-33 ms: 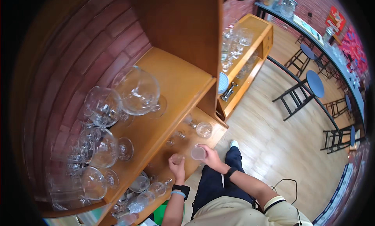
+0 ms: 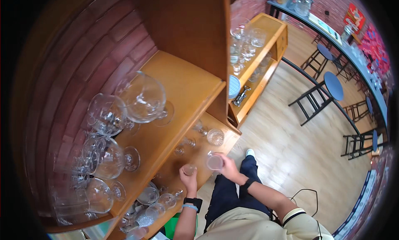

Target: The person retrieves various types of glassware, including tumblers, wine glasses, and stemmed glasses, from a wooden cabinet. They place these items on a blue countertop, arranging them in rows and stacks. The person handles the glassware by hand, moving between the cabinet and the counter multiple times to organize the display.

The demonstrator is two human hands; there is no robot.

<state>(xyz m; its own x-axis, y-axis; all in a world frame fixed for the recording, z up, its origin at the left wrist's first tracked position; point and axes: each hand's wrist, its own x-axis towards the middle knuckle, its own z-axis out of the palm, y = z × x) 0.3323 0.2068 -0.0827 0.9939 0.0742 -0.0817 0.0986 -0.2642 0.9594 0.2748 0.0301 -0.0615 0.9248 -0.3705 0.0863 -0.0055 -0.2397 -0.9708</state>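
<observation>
In my left hand (image 2: 188,180) is a small clear glass (image 2: 190,170), its fingers closed around it over the lower wooden shelf (image 2: 201,173). My right hand (image 2: 229,168) grips a wider clear glass (image 2: 215,162) by its side, just to the right of the small one. The two glasses are apart. Beyond them on the same shelf stand a cut-glass tumbler (image 2: 215,137) and several small stemmed glasses (image 2: 190,142). Nearer, to the left of my left hand, a group of glasses (image 2: 167,201) crowds the shelf, partly hidden by the upper board.
Large stemmed glasses (image 2: 141,96) line the upper shelf (image 2: 183,80) at left, its edge overhanging the lower one. A second wooden cabinet (image 2: 266,49) with glassware stands beyond. Stools (image 2: 333,86) and a long counter (image 2: 324,26) are at right. A green object (image 2: 171,226) sits below the shelf.
The wider glass in my right hand has shifted slightly to the right, away from the small glass. The view has moved a little; both hands keep their hold.
</observation>
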